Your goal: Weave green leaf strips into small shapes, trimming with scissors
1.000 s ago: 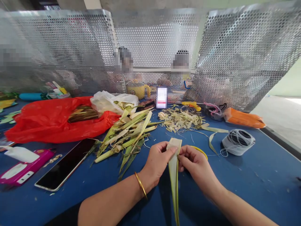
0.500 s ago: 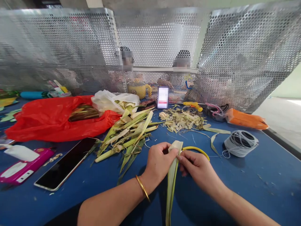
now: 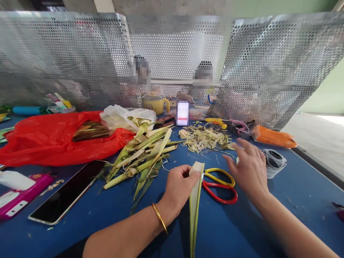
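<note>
My left hand [image 3: 177, 190], fingers closed, pinches the folded top of a long pale-green leaf strip [image 3: 194, 211], which hangs down toward the table's near edge. Just right of it lie scissors [image 3: 219, 192] with one yellow and one red handle; their blades are hidden behind the strip and hand. My right hand [image 3: 248, 172] is raised, open and holding nothing, with fingers spread. Beyond its fingertips is a heap of leaf trimmings [image 3: 205, 139]. A spool of pale thread [image 3: 276, 164] stands partly behind this hand.
Green leaf stalks [image 3: 145, 152] are piled left of centre. Further left are a red plastic bag [image 3: 48, 132], a black-screened phone [image 3: 70, 193] and a magenta device [image 3: 29, 195]. An orange packet [image 3: 274, 137] is at right. Perforated metal panels [image 3: 177, 46] stand behind, with people beyond.
My right hand has left the leaf strip and moved right toward the thread spool, its fingers opening. The scissors' red handle now shows. My left hand keeps its hold.
</note>
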A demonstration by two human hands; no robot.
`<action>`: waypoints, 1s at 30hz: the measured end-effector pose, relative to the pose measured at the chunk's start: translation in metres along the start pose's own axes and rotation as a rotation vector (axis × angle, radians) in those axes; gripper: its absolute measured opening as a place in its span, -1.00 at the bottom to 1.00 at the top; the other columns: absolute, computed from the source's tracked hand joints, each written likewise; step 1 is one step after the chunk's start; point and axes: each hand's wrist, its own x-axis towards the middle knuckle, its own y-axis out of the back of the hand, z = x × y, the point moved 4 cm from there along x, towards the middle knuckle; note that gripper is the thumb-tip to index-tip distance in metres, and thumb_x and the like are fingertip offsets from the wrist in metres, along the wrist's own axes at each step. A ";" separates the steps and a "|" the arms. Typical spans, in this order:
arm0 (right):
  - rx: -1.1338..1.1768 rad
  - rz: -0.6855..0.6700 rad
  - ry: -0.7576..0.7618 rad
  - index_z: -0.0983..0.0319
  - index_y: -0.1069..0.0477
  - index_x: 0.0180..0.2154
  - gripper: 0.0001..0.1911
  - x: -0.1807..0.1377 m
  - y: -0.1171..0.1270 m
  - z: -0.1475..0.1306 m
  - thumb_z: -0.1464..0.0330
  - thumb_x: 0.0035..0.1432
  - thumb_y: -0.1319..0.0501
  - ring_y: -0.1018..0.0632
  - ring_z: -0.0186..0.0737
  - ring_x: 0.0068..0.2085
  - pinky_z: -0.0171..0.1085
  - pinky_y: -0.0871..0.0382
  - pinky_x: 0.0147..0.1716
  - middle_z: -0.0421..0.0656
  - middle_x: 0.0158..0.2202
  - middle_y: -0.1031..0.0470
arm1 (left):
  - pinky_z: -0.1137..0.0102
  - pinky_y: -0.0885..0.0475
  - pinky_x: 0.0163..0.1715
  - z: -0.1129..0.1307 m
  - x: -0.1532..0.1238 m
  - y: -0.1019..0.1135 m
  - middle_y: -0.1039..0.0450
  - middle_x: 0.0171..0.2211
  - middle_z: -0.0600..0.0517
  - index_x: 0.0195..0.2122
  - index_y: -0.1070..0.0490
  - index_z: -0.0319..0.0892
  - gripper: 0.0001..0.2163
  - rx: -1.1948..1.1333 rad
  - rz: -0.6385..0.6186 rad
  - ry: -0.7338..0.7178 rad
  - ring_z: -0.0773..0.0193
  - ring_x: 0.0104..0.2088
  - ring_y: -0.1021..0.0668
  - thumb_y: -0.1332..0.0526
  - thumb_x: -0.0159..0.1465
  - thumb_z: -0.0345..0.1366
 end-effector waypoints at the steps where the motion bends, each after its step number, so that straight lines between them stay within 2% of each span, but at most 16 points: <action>1: 0.025 -0.087 0.044 0.20 -0.42 -0.43 -0.77 -0.005 -0.004 -0.007 0.16 0.05 -0.23 -0.44 0.06 -0.05 0.04 -0.13 0.06 -0.03 -0.24 -0.51 | 0.50 -0.15 -0.55 0.000 0.000 0.000 -0.26 -0.62 0.15 -0.59 -0.37 -0.21 -0.79 -0.001 0.003 -0.002 0.40 -0.56 -0.26 -0.22 0.07 -0.19; 2: 0.101 -0.200 0.030 0.19 -0.39 -0.50 -0.72 -0.011 -0.010 -0.012 0.14 0.08 -0.22 -0.48 -0.02 -0.17 -0.02 -0.22 -0.02 -0.08 -0.36 -0.51 | 0.50 -0.15 -0.55 0.001 0.000 0.000 -0.26 -0.63 0.15 -0.59 -0.37 -0.21 -0.79 0.007 0.007 -0.011 0.41 -0.57 -0.25 -0.22 0.07 -0.19; 4: 0.376 -0.389 -0.117 0.19 -0.36 -0.45 -0.70 -0.025 -0.024 -0.022 0.09 0.03 -0.26 -0.47 -0.18 -0.37 -0.18 -0.34 -0.29 -0.17 -0.45 -0.46 | 0.50 -0.14 -0.56 0.003 0.000 -0.001 -0.26 -0.64 0.15 -0.59 -0.38 -0.21 -0.79 0.041 0.006 -0.050 0.41 -0.57 -0.24 -0.22 0.07 -0.19; 6: 0.656 -0.548 -0.262 0.20 -0.33 -0.41 -0.65 -0.039 -0.037 -0.031 0.06 -0.05 -0.31 -0.42 -0.28 -0.47 -0.29 -0.30 -0.45 -0.24 -0.51 -0.41 | 0.50 -0.13 -0.57 0.005 -0.001 -0.003 -0.27 -0.65 0.15 -0.61 -0.39 -0.22 -0.79 0.073 -0.011 -0.092 0.41 -0.58 -0.25 -0.23 0.06 -0.20; 8: 0.777 -0.614 -0.364 0.21 -0.29 -0.48 -0.62 -0.048 -0.044 -0.037 0.07 -0.09 -0.33 -0.34 -0.36 -0.54 -0.36 -0.21 -0.53 -0.29 -0.59 -0.34 | 0.50 -0.13 -0.58 0.005 -0.002 -0.005 -0.29 -0.66 0.14 -0.61 -0.40 -0.22 -0.80 0.068 -0.041 -0.102 0.41 -0.58 -0.26 -0.23 0.06 -0.22; 12: 0.803 -0.617 -0.460 0.23 -0.30 -0.55 -0.63 -0.051 -0.043 -0.039 0.09 -0.02 -0.30 -0.31 -0.41 -0.57 -0.37 -0.18 -0.53 -0.30 -0.63 -0.31 | 0.50 -0.15 -0.60 -0.003 -0.003 -0.009 -0.32 -0.64 0.14 -0.56 -0.44 -0.23 -0.82 -0.094 -0.110 0.017 0.42 -0.60 -0.27 -0.25 0.04 -0.20; 18: 0.765 -0.597 -0.377 0.24 -0.39 -0.44 -0.75 -0.046 -0.038 -0.036 0.18 0.05 -0.27 -0.37 -0.38 -0.51 -0.36 -0.26 -0.48 -0.29 -0.56 -0.36 | 0.50 -0.20 -0.58 -0.012 -0.004 -0.013 -0.35 -0.62 0.13 -0.50 -0.45 -0.23 -0.79 -0.360 -0.125 0.207 0.42 -0.61 -0.32 -0.33 -0.04 -0.18; 25: 0.706 -0.648 -0.279 0.20 -0.34 -0.42 -0.82 -0.051 -0.045 -0.033 0.25 0.08 -0.25 -0.42 -0.34 -0.47 -0.34 -0.30 -0.46 -0.28 -0.53 -0.39 | 0.47 -0.31 -0.50 -0.004 -0.002 -0.008 -0.44 -0.54 0.08 -0.46 -0.49 -0.23 -0.76 -0.325 -0.083 0.076 0.37 -0.53 -0.40 -0.35 -0.02 -0.15; 30: 0.592 -0.532 -0.181 0.20 -0.35 -0.39 -0.88 -0.049 -0.040 -0.033 0.30 0.08 -0.25 -0.37 -0.36 -0.47 -0.37 -0.24 -0.49 -0.29 -0.52 -0.36 | 0.51 -0.26 -0.54 -0.001 -0.002 -0.005 -0.39 -0.59 0.10 -0.50 -0.47 -0.24 -0.80 -0.217 -0.067 0.020 0.40 -0.56 -0.35 -0.31 0.04 -0.19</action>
